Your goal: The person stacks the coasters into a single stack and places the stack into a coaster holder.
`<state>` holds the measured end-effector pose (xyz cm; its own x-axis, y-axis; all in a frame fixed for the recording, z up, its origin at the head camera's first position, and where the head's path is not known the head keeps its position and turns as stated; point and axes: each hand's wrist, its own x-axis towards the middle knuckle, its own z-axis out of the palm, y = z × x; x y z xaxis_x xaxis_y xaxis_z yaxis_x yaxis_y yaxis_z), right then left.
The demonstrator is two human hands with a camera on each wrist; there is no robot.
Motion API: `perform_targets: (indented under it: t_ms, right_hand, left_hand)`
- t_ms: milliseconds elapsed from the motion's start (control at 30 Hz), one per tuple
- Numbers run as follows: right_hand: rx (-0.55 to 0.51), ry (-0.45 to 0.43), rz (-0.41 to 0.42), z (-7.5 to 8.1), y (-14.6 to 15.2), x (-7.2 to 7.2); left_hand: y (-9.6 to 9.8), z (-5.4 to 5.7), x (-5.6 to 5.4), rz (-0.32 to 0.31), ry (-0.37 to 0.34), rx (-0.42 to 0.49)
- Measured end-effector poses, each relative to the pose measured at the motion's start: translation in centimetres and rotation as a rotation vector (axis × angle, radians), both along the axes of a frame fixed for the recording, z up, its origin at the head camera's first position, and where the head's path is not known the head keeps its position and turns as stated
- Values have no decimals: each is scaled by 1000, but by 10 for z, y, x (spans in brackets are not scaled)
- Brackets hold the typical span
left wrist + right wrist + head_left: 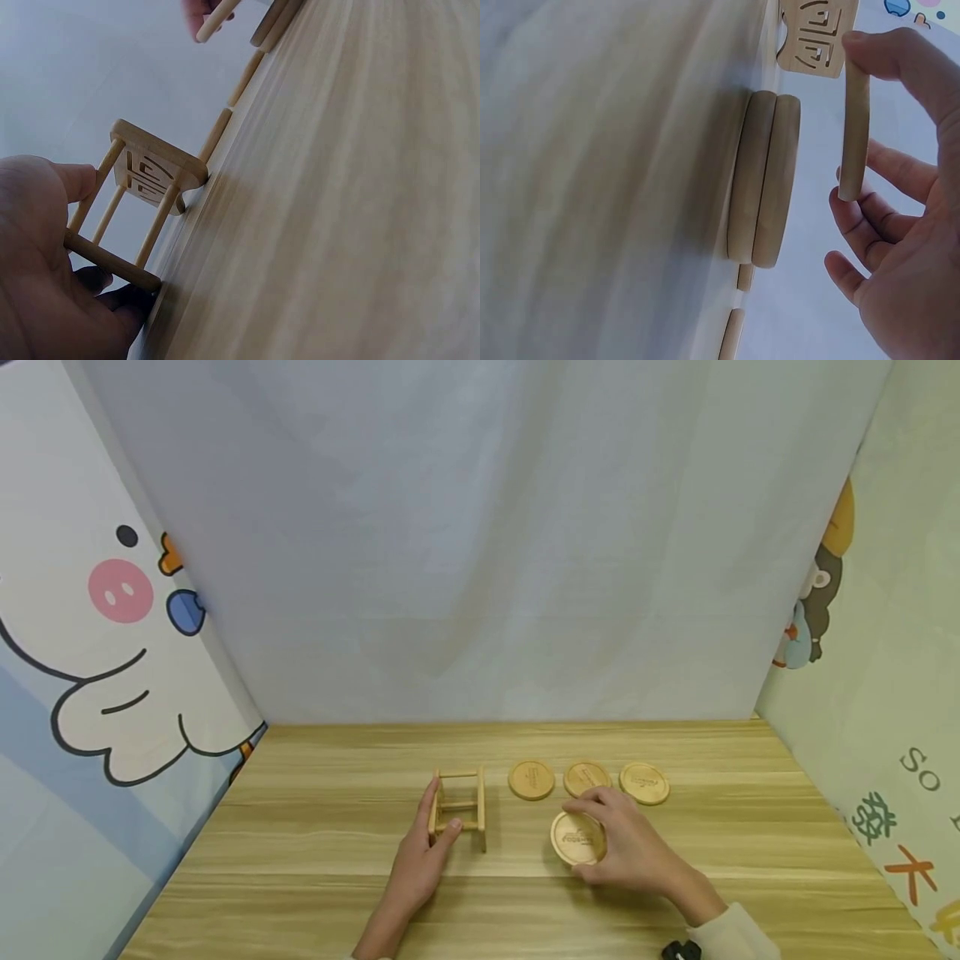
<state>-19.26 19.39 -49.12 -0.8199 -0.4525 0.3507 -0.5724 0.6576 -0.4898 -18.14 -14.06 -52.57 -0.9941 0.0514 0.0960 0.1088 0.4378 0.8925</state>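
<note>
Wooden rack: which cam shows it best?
Left wrist. The rack appears largest there, with its rods and cut-out panel showing, though the left hand hides part. Head shows it small, from above; right wrist shows just part of a cut-out panel, cropped at the top.

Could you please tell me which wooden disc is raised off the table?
The disc pinched in the right hand, held clear of the table; the other discs lie flat on it.

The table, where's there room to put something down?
Bare table: left of the rack and left hand; right of the rightmost coaster. Crowded: the middle, where the right hand holds another coaster near the coaster row.
</note>
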Motion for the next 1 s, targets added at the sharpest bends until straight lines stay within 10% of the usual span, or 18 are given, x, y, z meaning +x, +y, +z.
perform_targets:
  t_ms: [1000]
  right_hand:
    - [13, -5, -30, 3, 19, 1]
  left_hand:
    - [0, 1, 1, -5, 9, -1]
